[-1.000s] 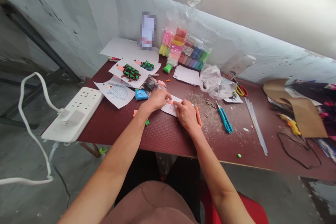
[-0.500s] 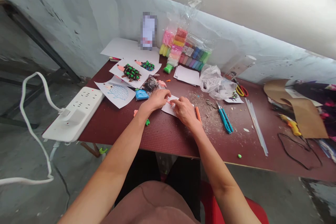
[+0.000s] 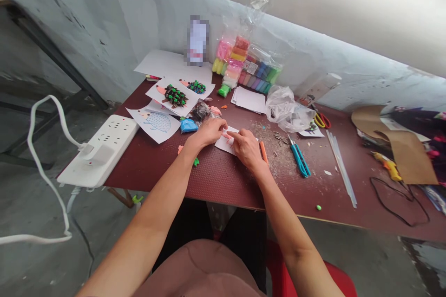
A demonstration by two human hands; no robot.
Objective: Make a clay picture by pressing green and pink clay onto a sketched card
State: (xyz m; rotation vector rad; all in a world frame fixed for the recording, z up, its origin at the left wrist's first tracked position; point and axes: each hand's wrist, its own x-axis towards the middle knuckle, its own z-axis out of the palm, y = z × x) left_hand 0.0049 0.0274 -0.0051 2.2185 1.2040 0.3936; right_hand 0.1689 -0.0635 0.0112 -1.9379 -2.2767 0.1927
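Apparently the step in hand is pressing pink modelling clay (image 3: pixel 227 136) onto a small white card (image 3: pixel 220 144), which lies between the two hands. The right hand (image 3: pixel 248 148) has its index finger out over the clay, the other fingers curled; the left hand (image 3: pixel 210 132) rests by the card's far-left corner, and whether its fingertips grip anything I cannot tell. As I judge it, the next move calls for light fingertip pressure and a steady card. Bare surface (image 3: pixel 223 181) lies between the forearms, reaching to the front edge. Elsewhere room is tighter: a blue clay packet (image 3: pixel 188 125) sits beyond the left wrist, an orange stick (image 3: pixel 264 151) just beside the right, and a green ball (image 3: pixel 318 207) near the front edge.
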